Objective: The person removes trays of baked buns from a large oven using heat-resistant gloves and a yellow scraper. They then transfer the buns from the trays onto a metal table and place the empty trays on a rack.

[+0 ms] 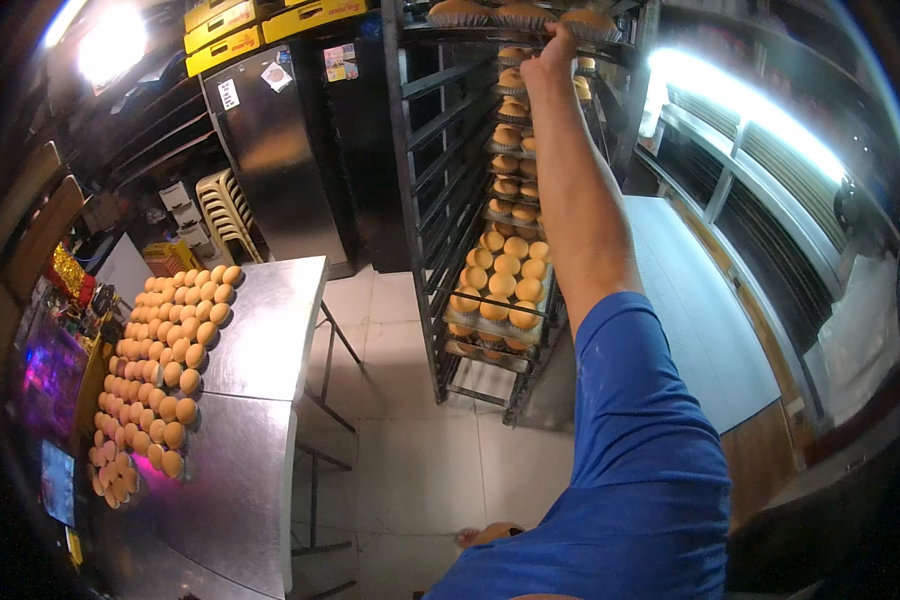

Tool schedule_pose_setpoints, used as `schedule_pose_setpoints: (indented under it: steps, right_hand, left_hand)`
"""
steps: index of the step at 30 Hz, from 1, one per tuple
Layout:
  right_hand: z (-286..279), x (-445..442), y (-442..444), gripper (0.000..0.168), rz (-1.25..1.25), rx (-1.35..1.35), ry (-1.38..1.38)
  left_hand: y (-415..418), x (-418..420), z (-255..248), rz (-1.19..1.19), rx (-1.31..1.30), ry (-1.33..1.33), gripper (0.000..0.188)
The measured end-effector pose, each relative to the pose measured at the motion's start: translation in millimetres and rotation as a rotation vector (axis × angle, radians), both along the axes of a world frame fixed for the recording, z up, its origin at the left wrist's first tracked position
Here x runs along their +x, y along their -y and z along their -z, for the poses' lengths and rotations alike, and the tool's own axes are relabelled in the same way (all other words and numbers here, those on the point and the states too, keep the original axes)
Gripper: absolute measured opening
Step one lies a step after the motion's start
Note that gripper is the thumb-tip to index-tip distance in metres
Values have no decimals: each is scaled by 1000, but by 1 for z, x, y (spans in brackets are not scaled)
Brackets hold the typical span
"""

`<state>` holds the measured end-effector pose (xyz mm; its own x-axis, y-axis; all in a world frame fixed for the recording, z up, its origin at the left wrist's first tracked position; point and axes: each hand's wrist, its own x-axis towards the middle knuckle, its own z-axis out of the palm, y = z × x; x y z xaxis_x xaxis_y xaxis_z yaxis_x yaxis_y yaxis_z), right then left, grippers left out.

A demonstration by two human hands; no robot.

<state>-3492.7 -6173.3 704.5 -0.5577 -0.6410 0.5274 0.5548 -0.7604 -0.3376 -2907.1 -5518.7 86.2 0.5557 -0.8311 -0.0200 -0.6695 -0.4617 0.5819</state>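
Observation:
My right hand reaches up and away to the top of a tall metal bakery rack. It grips the front edge of a dark baking tray, with the fingers mostly hidden from view. Large golden cakes in fluted paper cups sit on that tray. Below it, several more trays of small cupcakes are stacked down the rack, partly hidden by my forearm. My left hand is out of view.
To the left, rows of cupcakes cover part of a stainless steel table. Behind stand a steel refrigerator, stacked plastic stools and yellow crates. A pale-topped counter runs along the right. Tiled floor lies between.

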Motion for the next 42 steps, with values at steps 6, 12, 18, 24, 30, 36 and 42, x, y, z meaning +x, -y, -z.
schedule_pose_setpoints:
  steps: [6, 12, 18, 24, 30, 36, 42]
  right_hand:
    - [-13, 10, -20, 42, 77, 274, 163]
    - [-10, 1, -29, 46, 31, 437, -47]
    - [-15, -1, -77, 53, -181, 719, -512]
    - [-17, -13, -63, 55, -218, 585, -388]
    - [-11, 19, -42, 38, -60, 537, -327]
    - [-25, 0, -29, 55, 38, 671, -435]
    - [-46, 19, -44, 53, 94, 587, -416]
  left_hand:
    - [-5, 2, 14, -19, 57, -44, 46]
    - [0, 10, 23, 25, 105, -74, 44]
    - [14, 12, 32, 97, 169, -113, 43]
    - [3, 17, 51, 131, 249, -154, 42]
    - [-17, 27, 67, 159, 400, -227, 41]
    - [-17, 34, 89, 310, 279, -162, 34]
    - [-14, 27, 82, 198, 297, -187, 33]
